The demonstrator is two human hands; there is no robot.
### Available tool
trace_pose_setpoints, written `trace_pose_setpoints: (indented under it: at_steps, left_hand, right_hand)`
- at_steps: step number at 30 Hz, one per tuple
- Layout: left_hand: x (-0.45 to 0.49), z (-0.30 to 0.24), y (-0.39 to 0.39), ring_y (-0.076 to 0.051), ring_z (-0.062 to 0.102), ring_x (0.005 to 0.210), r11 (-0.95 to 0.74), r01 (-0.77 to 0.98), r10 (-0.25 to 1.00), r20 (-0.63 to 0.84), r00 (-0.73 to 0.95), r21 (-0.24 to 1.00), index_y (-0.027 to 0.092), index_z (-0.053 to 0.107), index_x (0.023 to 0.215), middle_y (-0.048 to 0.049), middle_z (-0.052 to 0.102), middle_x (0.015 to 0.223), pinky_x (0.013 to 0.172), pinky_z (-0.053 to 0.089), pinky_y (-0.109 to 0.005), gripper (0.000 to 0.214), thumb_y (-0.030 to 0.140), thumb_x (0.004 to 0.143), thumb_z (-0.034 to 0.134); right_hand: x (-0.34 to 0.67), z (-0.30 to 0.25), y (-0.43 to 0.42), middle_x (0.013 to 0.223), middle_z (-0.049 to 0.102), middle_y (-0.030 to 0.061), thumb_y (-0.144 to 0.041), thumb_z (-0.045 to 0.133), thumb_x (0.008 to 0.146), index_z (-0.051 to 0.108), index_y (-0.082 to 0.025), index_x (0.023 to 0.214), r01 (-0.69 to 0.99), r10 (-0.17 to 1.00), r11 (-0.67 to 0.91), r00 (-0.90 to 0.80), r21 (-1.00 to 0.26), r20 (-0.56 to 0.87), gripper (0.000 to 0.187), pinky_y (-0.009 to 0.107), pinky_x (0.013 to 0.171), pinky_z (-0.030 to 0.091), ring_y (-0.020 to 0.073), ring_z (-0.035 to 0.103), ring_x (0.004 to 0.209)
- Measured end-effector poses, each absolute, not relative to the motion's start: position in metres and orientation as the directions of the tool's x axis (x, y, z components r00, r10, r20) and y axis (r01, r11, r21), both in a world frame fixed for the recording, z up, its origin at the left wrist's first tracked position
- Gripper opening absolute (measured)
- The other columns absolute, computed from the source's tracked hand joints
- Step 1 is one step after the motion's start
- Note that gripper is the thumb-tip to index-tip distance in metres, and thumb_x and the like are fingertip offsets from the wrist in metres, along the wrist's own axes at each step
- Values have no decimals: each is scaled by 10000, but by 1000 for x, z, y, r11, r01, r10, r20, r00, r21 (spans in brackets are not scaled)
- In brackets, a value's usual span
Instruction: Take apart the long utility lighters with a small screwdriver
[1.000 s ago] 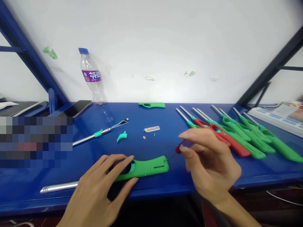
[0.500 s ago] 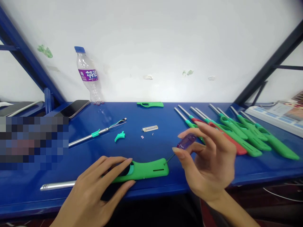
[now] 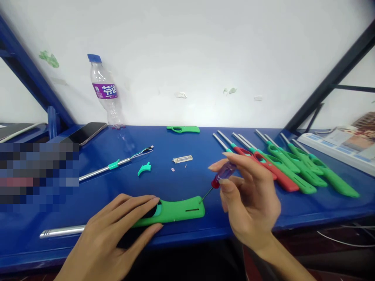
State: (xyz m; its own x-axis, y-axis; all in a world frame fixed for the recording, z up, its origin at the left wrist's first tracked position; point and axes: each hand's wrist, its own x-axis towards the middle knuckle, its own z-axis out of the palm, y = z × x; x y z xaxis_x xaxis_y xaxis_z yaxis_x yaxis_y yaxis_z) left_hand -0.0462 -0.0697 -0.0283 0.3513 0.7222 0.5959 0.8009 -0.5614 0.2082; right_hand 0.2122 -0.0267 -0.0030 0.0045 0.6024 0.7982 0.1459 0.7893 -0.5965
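The left hand (image 3: 117,230) is lying over the trigger end of a long green plastic lighter body (image 3: 175,210), its grip loosely closed, fingers on top and thumb along the near edge, pinning it flat at the front edge of the blue painted metal bench (image 3: 181,183). A bare silver metal tube (image 3: 61,231) is sticking out to the left of the lighter body. The right hand (image 3: 249,207) is pinching a small screwdriver with a translucent purple-red handle (image 3: 221,175) between thumb and fingertips, the thin blade tip touching the lighter body's right end.

The shell is probably light, stiff and smooth, so it is likely sliding easily on the paint. The broad middle seems the safest hold, away from the thin tube.

Behind the lighter body, a loose green plastic trigger piece (image 3: 144,169), a second silver tube with a green collar and trailing wire (image 3: 117,163) and a small flat metal strip (image 3: 182,159) are lying apart. Farther right, a row of assembled green and red lighters (image 3: 281,168) is resting. Far behind and left, a clear plastic water bottle (image 3: 104,93) is standing against the white wall (image 3: 187,58).
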Motion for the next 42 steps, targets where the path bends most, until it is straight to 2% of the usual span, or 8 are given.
trace_pose_setpoints:
  at_steps: [5, 10, 15, 20, 27, 33, 39, 42]
  left_hand:
    - [-46, -26, -70, -186, 682, 974, -578, 784, 721, 593, 359, 227, 321, 642, 1283, 41, 760, 1164, 862, 570, -316, 384, 492, 942, 688]
    - [-46, -26, -70, -188, 677, 997, -587, 770, 727, 582, 366, 249, 315, 653, 1256, 33, 753, 1191, 878, 578, -331, 337, 437, 946, 699]
    - [-46, -25, -71, -187, 671, 1010, -594, 761, 729, 574, 374, 260, 311, 651, 1255, 25, 749, 1201, 868, 586, -329, 329, 407, 946, 706]
    - [-46, -25, -69, -190, 671, 1020, -592, 763, 735, 563, 379, 259, 320, 649, 1244, 29, 746, 1196, 872, 578, -331, 322, 425, 944, 704]
    - [-47, -25, -71, -183, 667, 1030, -576, 775, 749, 547, 374, 259, 329, 644, 1225, 43, 739, 1186, 891, 559, -319, 307, 450, 947, 693]
    - [-46, -24, -70, -187, 671, 1017, -572, 776, 754, 544, 369, 266, 327, 645, 1213, 36, 738, 1180, 879, 560, -313, 302, 470, 950, 680]
    - [-45, -23, -71, -190, 683, 1004, -573, 771, 753, 550, 362, 277, 322, 655, 1191, 33, 745, 1163, 867, 569, -309, 287, 467, 946, 683]
    - [-46, -22, -71, -192, 690, 994, -570, 773, 754, 550, 360, 277, 319, 661, 1185, 28, 750, 1150, 856, 575, -311, 282, 469, 948, 679]
  right_hand:
    - [211, -2, -26, 1141, 644, 28, -71, 683, 908, 599, -310, 1307, 7, 586, 808, -121, -589, 801, 472, 254, 444, 481, 84, 534, 581]
    - [218, -4, -31, 1032, 648, 5, 36, 667, 865, 626, -288, 1234, 66, 605, 795, -10, -604, 796, 493, 225, 463, 495, 103, 568, 670]
    - [219, -12, -34, 1212, 704, 52, 89, 546, 889, 564, -292, 1399, 81, 533, 846, -106, -527, 840, 637, 257, 459, 527, 104, 599, 626]
    - [218, -11, -30, 1099, 705, 56, 95, 682, 789, 579, -294, 1405, 135, 393, 915, -96, -380, 914, 736, 245, 461, 560, 199, 671, 905]
    - [220, -14, -36, 1219, 691, 67, 94, 576, 860, 518, -313, 1459, 185, 514, 851, -111, -491, 850, 726, 248, 433, 549, 112, 613, 633]
    - [218, -11, -30, 1075, 664, 69, 48, 713, 789, 632, -261, 1311, 366, 273, 894, 9, -257, 962, 612, 290, 504, 603, 202, 684, 837]
    - [218, -9, -31, 1129, 699, 82, 76, 628, 824, 576, -231, 1387, 295, 368, 897, -79, -331, 927, 644, 318, 584, 620, 233, 704, 982]
    - [220, -7, -27, 1072, 679, 63, 54, 701, 788, 622, -229, 1297, 281, 267, 927, -33, -248, 963, 587, 337, 598, 612, 235, 685, 967]
